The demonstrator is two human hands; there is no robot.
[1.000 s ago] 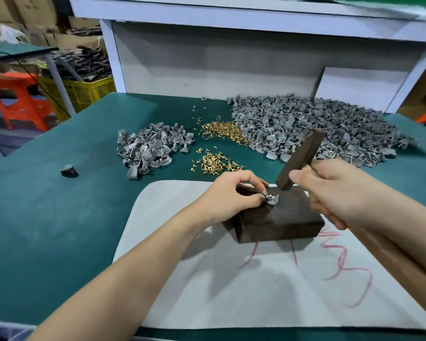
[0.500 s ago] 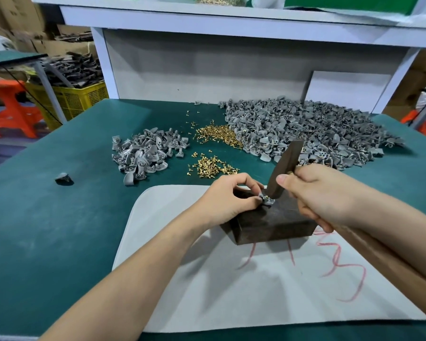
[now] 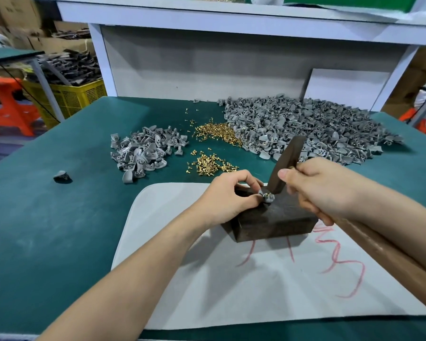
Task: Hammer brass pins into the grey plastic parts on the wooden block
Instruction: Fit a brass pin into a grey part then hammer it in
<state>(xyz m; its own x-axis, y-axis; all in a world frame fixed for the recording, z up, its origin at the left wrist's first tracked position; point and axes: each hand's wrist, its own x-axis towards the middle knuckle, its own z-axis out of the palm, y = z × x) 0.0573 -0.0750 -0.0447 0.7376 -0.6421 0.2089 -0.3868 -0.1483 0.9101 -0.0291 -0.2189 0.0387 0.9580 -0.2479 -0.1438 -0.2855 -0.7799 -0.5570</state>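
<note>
Grey plastic part on wooden block, left hand fingers pinching it; right hand fingers gripping hammer.

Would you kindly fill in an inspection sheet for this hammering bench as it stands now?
Surface: green mat with a white sheet scribbled in red.
Job's things: wooden block on the sheet, grey part on it; hammer head down at the part; large heap and small heap of grey parts; brass pins between them.
Clutter: one stray grey piece far left.
Grippers: left hand pinches the grey part; right hand grips the hammer.
Cables: nothing seen on the bench.
Surroundings: white shelf frame, yellow crate, orange stool.
</note>
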